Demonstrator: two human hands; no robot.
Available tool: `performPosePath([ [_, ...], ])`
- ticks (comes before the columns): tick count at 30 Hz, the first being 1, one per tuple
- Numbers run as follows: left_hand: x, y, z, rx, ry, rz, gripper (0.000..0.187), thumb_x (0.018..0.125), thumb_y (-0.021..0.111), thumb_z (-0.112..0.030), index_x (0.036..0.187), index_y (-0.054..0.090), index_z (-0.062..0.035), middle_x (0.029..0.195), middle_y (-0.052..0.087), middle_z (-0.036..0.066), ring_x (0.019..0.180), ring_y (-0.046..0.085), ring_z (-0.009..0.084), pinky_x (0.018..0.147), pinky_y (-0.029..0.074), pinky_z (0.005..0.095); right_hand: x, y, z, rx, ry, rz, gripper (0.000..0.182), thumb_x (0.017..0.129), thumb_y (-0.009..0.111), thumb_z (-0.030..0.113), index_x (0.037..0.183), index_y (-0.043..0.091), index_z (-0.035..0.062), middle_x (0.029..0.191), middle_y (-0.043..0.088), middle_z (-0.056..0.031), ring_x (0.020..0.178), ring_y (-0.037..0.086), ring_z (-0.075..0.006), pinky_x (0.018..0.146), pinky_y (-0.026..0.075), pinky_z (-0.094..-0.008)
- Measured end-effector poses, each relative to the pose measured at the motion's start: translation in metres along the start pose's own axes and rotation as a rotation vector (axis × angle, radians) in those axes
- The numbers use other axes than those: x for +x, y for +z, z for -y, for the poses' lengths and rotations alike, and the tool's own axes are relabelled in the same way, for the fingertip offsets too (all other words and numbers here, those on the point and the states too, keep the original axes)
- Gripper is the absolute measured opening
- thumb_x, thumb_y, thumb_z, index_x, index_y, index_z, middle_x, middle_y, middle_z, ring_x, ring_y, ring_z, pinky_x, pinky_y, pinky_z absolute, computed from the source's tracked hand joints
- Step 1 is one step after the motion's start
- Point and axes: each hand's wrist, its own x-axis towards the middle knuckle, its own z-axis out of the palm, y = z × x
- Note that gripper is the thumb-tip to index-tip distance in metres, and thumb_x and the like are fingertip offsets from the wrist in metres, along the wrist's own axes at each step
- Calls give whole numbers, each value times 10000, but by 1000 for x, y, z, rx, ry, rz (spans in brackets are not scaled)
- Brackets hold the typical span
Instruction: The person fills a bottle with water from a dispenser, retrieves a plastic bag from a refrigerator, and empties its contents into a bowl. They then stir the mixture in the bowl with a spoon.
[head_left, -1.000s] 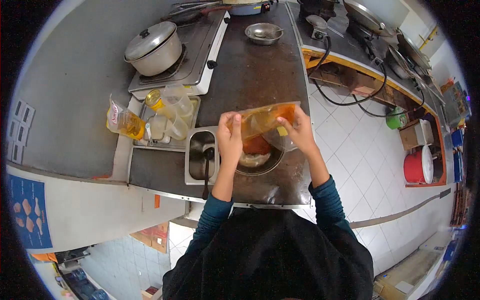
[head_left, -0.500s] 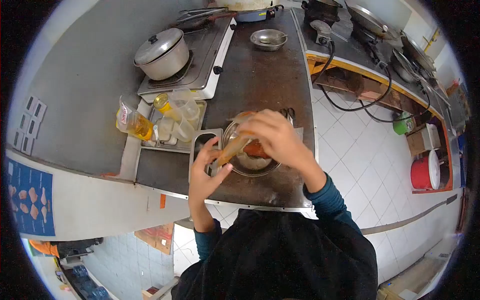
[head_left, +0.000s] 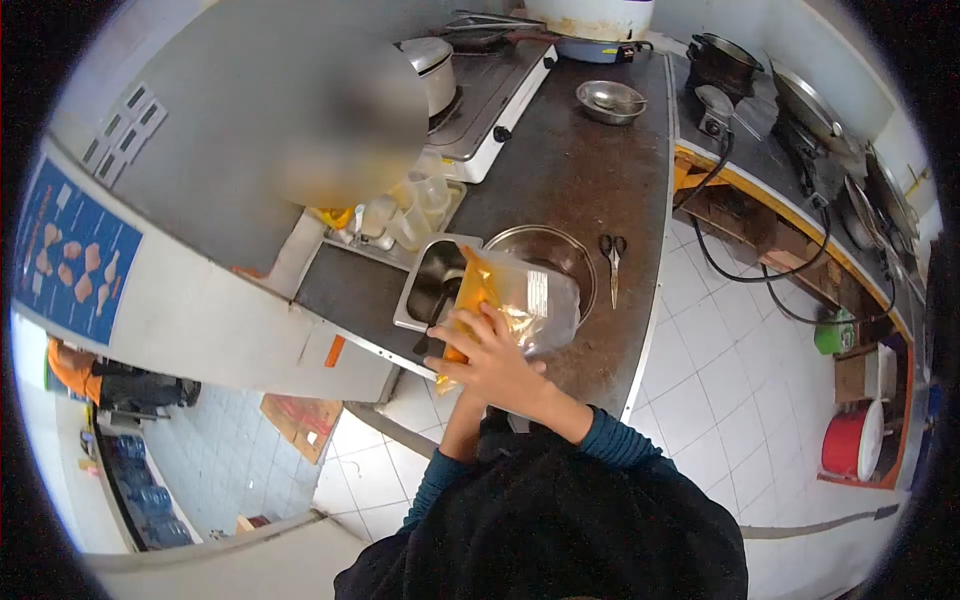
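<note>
A clear and gold-orange plastic pouch (head_left: 505, 300) with a white printed label lies tilted over the counter's front edge. Its upper part covers much of the round steel bowl (head_left: 560, 250). My right hand (head_left: 495, 365) grips the pouch at its lower left, fingers spread across the orange part. My left hand (head_left: 462, 425) is underneath, mostly covered by the right; its fingers are hidden. A rectangular steel container (head_left: 425, 285) stands just left of the pouch. To the right of the bowl lie black-handled scissors (head_left: 613, 268).
A tray (head_left: 455, 205) with plastic cups stands behind the steel container, near the gas stove (head_left: 500, 95). Farther back is a small metal bowl (head_left: 611, 102). A side counter with pans (head_left: 725, 65) and a cable runs along the right. Grey blur hides the upper left.
My hands have come together and moved towards my body. The pouch has turned from edge-on to showing its labelled face. The view has swung, and the scissors now show whole.
</note>
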Motion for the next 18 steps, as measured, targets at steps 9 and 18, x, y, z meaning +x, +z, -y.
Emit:
performPosePath([
  [9, -55, -28, -32, -579, -198, -155, 350, 812, 547, -151, 1131, 461, -36, 1107, 513, 107, 996, 513, 220, 826, 418, 318, 1, -7, 56, 443, -54, 279, 555, 679, 619, 392, 1176, 480, 190, 1352, 182, -183, 1223, 181, -405, 977, 121, -566],
  [18, -76, -114, -82, -620, 117, -590, 357, 863, 486, -201, 1176, 400, -51, 1144, 473, 93, 1047, 482, 215, 857, 412, 336, 45, 21, 90, 491, 202, -103, 703, 684, 654, 282, 1277, 323, 102, 1344, 182, -219, 1229, 171, -403, 975, 134, -530],
])
